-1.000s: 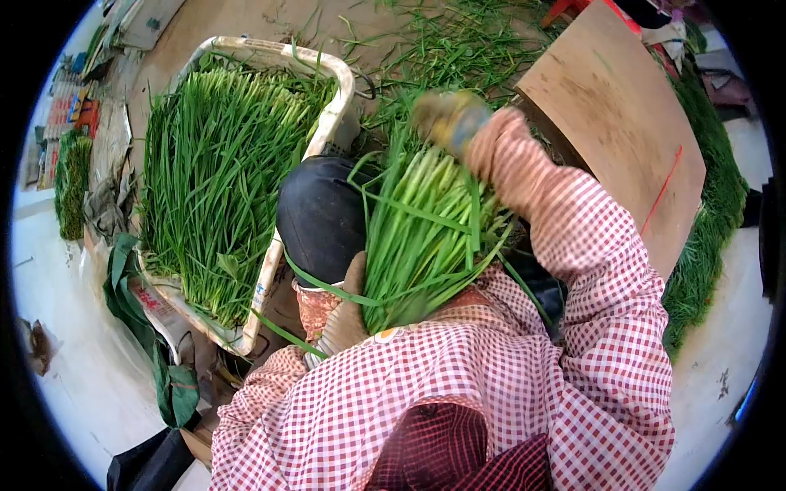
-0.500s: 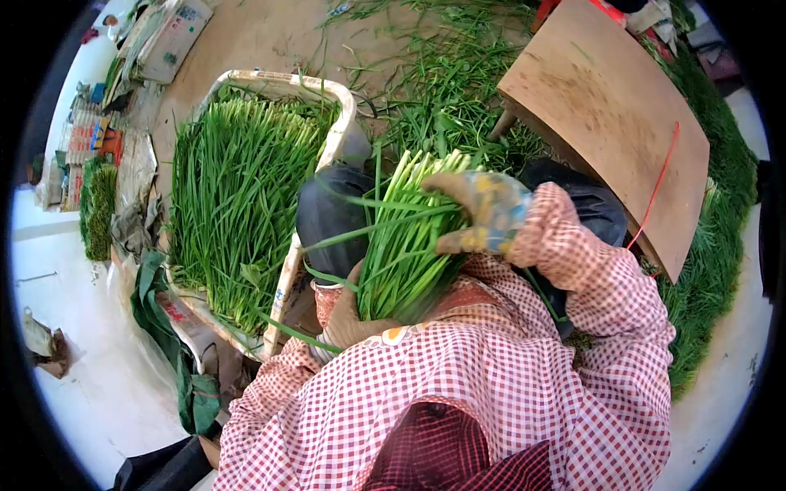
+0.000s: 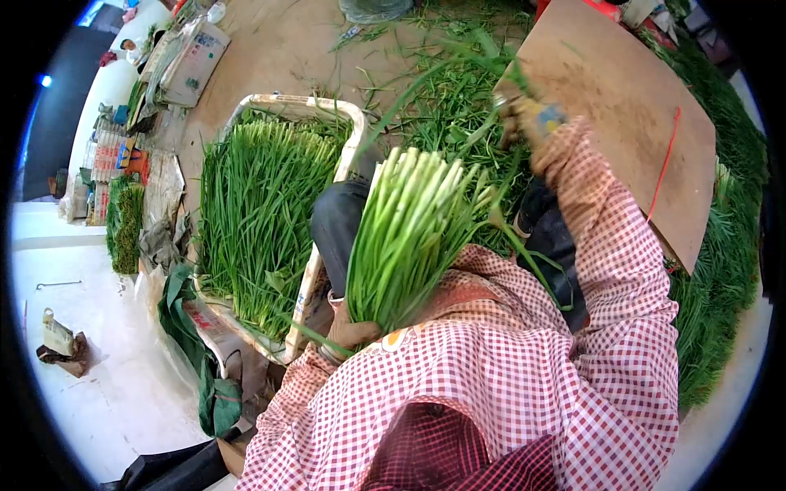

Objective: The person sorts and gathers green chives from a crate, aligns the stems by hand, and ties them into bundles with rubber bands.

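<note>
My left hand (image 3: 352,331), in a tan work glove, is closed around the lower, leafy end of a bunch of garlic chives (image 3: 413,229). The bunch stands tilted over my lap, its pale cut stems pointing up and away. Out to the right, my right hand (image 3: 530,121), in a stained blue and yellow glove, is raised and smeared by motion. From it trail a few blurred loose chive leaves (image 3: 471,59), so it appears closed on them. One long stray leaf (image 3: 528,250) hangs to the right of the bunch.
A white plastic crate (image 3: 359,135) packed with chives (image 3: 266,213) stands at my left knee. Scattered leaf waste (image 3: 454,119) covers the floor ahead. A brown board (image 3: 618,123) with a red string leans at right, beside a long heap of chives (image 3: 725,286). Stacked cardboard (image 3: 192,65) lies far left.
My right hand has left the bunch and swung up and to the right, carrying loose leaves. My left hand keeps its hold. The view has shifted slightly.
</note>
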Available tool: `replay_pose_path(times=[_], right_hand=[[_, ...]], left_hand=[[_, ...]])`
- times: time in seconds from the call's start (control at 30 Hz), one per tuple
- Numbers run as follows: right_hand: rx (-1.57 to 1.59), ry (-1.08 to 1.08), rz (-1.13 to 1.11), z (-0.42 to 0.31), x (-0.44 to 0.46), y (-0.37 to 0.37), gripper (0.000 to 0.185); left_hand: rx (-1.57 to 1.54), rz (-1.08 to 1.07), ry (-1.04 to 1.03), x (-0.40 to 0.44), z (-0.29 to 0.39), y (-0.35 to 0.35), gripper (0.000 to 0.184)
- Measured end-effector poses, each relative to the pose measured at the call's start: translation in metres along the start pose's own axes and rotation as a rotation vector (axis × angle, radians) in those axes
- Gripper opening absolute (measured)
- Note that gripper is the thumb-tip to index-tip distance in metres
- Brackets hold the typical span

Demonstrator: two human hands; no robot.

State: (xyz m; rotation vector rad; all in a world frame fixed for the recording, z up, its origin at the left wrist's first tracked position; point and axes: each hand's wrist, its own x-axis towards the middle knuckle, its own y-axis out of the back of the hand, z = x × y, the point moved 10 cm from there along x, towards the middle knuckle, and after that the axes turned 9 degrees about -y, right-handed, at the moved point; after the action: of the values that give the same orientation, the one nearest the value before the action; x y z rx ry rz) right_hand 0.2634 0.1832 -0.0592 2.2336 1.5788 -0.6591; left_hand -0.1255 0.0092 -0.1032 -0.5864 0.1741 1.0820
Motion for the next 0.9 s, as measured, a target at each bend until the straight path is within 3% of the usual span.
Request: replay_pose_path(times=[0.03, 0.1, 0.17, 0.27, 0.37, 0.4, 0.47, 0.5, 0.53, 0.57, 0.63, 0.67, 0.77, 0.8, 0.9], right_hand=[[-0.001, 0.006, -0.001, 0.012, 0.02, 0.024, 0.053], [0.039, 0.219, -0.133, 0.012, 0.034, 0.036, 0.054], [0.047, 0.32, -0.162, 0.009, -0.005, 0.024, 0.057], [-0.143, 0.236, -0.226, 0.062, -0.041, 0.007, 0.064], [-0.401, 0.145, -0.512, 0.109, -0.072, -0.045, 0.074], [-0.208, 0.368, -0.603, 0.106, -0.09, -0.063, 0.088], [-0.594, 0.031, -0.555, 0.116, -0.099, -0.073, 0.099], [-0.638, 0.176, -0.568, 0.127, -0.091, -0.076, 0.099], [-0.693, 0.233, -0.564, 0.151, -0.072, -0.077, 0.071], [-0.634, 0.096, -0.599, 0.141, -0.071, -0.074, 0.058], [-0.692, 0.433, -0.427, 0.11, -0.069, -0.059, 0.027], [-0.54, 0.172, -0.317, 0.14, -0.02, -0.026, 0.028], [-0.206, 0.116, 0.017, 0.087, 0.015, 0.045, 0.025], [-0.073, 0.104, 0.057, 0.067, 0.011, 0.056, 0.023], [0.171, 0.097, 0.019, 0.012, -0.034, 0.047, 0.021]], left_hand=[[-0.093, -0.04, -0.192, 0.001, 0.009, -0.005, 0.078], [-0.148, -0.088, -0.307, 0.0, 0.015, -0.009, 0.077], [-0.08, -0.06, -0.24, 0.0, 0.009, -0.01, 0.077], [0.027, -0.048, -0.206, 0.006, 0.009, -0.011, 0.077], [0.107, -0.06, -0.216, 0.019, 0.004, -0.007, 0.076], [0.124, -0.058, -0.209, 0.023, 0.001, -0.004, 0.076], [0.128, -0.048, -0.182, 0.032, -0.002, 0.0, 0.076], [0.126, -0.044, -0.174, 0.034, -0.005, 0.001, 0.076], [0.123, -0.047, -0.172, 0.037, -0.005, 0.002, 0.076], [0.12, -0.051, -0.175, 0.037, -0.006, 0.003, 0.075], [0.107, -0.067, -0.193, 0.032, -0.01, 0.004, 0.075], [0.104, -0.08, -0.214, 0.028, -0.012, 0.005, 0.075], [0.111, -0.126, -0.344, 0.008, -0.007, 0.01, 0.075], [0.106, -0.14, -0.385, 0.003, -0.005, 0.012, 0.074], [0.042, -0.18, -0.217, 0.002, -0.019, 0.017, 0.073]])
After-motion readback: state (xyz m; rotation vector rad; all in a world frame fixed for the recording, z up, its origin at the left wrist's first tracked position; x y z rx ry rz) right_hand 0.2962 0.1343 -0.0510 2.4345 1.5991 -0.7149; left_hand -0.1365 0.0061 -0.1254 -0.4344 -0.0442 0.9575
